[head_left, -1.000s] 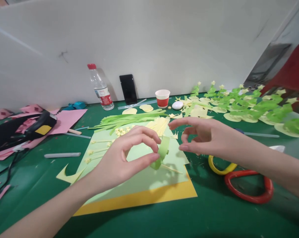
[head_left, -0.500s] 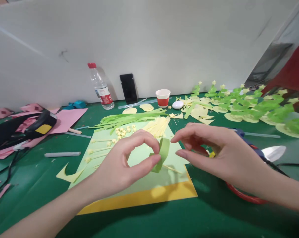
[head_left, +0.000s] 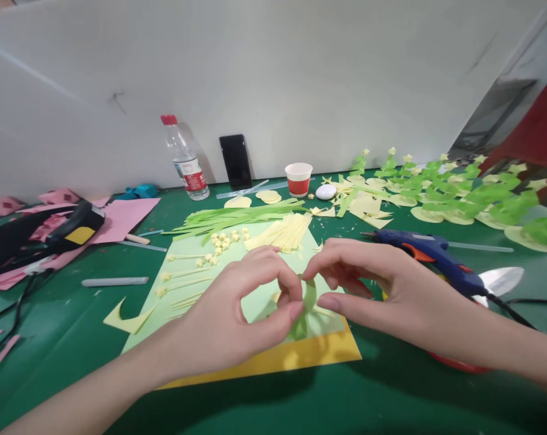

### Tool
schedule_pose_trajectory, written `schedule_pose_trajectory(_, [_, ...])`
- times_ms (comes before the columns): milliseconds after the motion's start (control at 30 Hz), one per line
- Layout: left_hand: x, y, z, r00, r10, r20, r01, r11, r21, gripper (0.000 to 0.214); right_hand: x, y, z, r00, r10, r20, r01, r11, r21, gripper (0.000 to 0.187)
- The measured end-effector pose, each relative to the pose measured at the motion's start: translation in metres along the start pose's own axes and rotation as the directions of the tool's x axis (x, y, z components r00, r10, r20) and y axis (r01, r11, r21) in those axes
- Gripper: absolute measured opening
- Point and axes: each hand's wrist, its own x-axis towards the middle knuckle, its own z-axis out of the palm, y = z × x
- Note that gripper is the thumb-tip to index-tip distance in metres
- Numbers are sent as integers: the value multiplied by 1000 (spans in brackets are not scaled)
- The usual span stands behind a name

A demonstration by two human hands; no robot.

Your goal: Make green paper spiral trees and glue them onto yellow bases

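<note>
My left hand (head_left: 250, 302) is closed in a pinch on a curled green paper strip (head_left: 309, 295), held over the pale green sheet. Its lower curl hangs below my thumb, and part of it is hidden by my fingers. My right hand (head_left: 373, 278) is at the strip's right side. Its index fingertip meets the strip's top edge, while the thumb stays apart from the index finger. Folded paper stars (head_left: 223, 243), several stuck on thin yellow strips, lie on the pale green sheet (head_left: 250, 232) beneath. A yellow sheet (head_left: 313, 352) shows under its front edge.
A blue hot glue gun (head_left: 436, 257) and scissors (head_left: 502, 281) lie by my right forearm. Behind are green strips (head_left: 237, 214), a paper cup (head_left: 298, 181), a phone (head_left: 236, 162) and a bottle (head_left: 189, 169). Finished paper plants (head_left: 463, 190) stand at right; a glue stick (head_left: 114, 282) lies left.
My left hand has moved slightly right and down with the strip. My right hand has moved a little left, bringing its index fingertip to the strip. More of the glue gun is uncovered.
</note>
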Motion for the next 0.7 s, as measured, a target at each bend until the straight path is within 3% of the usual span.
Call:
schedule_pose_trajectory(100, [2, 3, 1, 1000, 27, 1, -27, 1000, 15, 14, 1, 1, 0, 999, 23, 41, -24, 1000, 18, 16])
schedule_pose_trajectory(267, [1, 4, 0, 1000, -26, -9, 26, 999, -42, 13, 3, 2, 1, 993, 0, 118, -4, 999, 40, 9])
schedule_pose_trajectory(367, [-1, -2, 0, 989, -139, -54, 123, 964, -235, 6, 1, 1, 1, 992, 28, 124, -38, 996, 77, 11])
schedule_pose_trajectory(467, [-1, -10, 0, 971, -185, -149, 90, 867, -490, 26, 1, -1, 1, 989, 104, 103, -116, 986, 119, 11])
schedule_pose_trajectory(533, [-1, -14, 0, 959, -201, -199, 59, 830, -555, 32, 2, -2, 0, 984, 150, 95, -165, 970, 181, 10])
schedule_pose_trajectory(700, [2, -12, 2, 954, -289, -82, 188, 786, -589, 27, 3, 1, -1, 973, 206, 102, -227, 933, 278, 12])
